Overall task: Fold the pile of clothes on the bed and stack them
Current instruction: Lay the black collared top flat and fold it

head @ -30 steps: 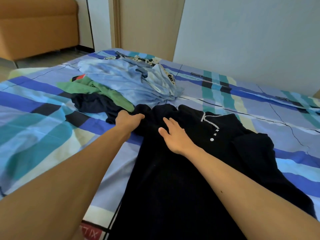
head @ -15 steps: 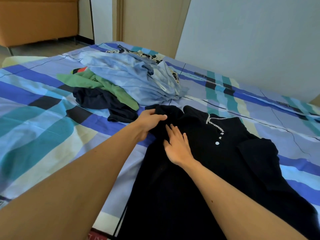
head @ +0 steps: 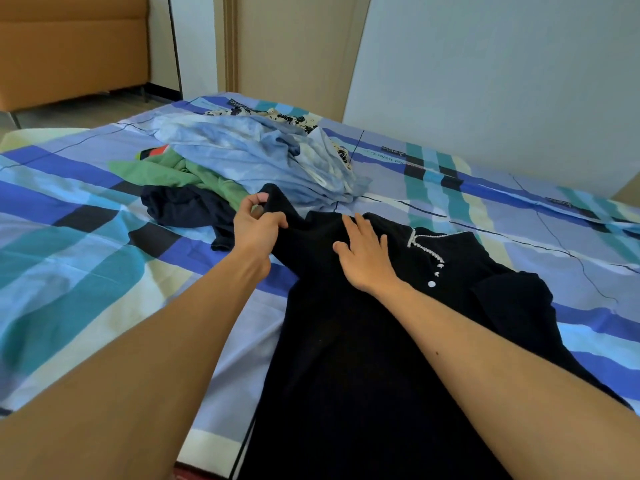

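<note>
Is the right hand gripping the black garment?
No, the right hand lies flat with straight fingers on the black garment; the left hand grips it.

Bright, even daylight; soft shadows, slight softness, wide-angle bending at edges.

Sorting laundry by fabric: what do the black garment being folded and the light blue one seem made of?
Black garment: soft matte knit, perhaps cotton; it drapes limply without shine. Light blue garment: thin woven cloth, faint sheen, fine crumpled creases; fibre unclear.
</note>
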A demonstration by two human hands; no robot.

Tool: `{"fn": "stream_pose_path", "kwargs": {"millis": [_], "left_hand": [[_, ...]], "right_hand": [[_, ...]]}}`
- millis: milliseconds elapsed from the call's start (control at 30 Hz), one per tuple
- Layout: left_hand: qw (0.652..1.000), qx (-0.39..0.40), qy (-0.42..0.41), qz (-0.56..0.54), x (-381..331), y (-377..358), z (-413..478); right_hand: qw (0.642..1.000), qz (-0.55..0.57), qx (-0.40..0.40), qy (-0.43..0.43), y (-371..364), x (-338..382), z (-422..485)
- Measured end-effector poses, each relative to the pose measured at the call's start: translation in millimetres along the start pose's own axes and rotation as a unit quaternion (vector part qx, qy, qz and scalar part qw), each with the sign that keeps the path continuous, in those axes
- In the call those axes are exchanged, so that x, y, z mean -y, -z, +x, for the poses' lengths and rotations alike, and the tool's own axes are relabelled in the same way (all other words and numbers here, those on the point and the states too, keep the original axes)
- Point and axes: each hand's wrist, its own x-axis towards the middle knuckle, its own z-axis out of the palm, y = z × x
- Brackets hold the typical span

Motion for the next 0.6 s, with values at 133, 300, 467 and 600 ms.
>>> {"fn": "stream_pose_path", "kwargs": {"millis": [133, 300, 467, 600], "left_hand": [[0.989, 0.059, -0.067, 0.114, 0, 4, -5], [0.935, 0.094, -0.140, 0.312, -4, 5, -10], [0.894, 0.259, -0.189, 0.312, -23, -40, -44], [0.909, 0.397, -0.028, 0.122, -39, -64, -65]], "right_hand": [[0.976, -0.083, 0.200, -0.022, -3, -6, 18], [0.994, 0.093, 0.050, -0.004, 15, 8, 3], [0.823, 0.539, 0.107, -0.148, 61, 16, -6], [0.759, 0.609, 0.152, -0.174, 77, -7, -16]]}}
